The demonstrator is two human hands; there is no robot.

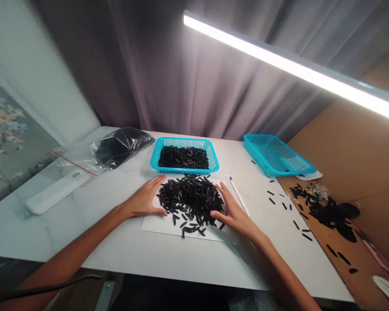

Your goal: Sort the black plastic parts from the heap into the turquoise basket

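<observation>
A loose heap of small black elongated pieces (191, 196) lies on a white sheet or board (152, 223) in the middle of the table. At the heap's left edge is my left hand (147, 196), its thumb and fingers apart. My right hand (231, 211) cups the right edge with the fingers spread, the thumb touching or very near the pieces. Neither hand grips anything. Just behind the heap stands a blue plastic basket (184, 169), partly filled with similar black pieces. A few pieces lie scattered along the sheet's front.
A clear zip bag (123, 144) of black material lies at the back left, near a white flat-handled object (58, 192). Another blue basket (269, 166) stands at the right. Black pieces (327, 214) are strewn over brown cardboard (353, 259). A bright tube lamp (278, 60) hangs above.
</observation>
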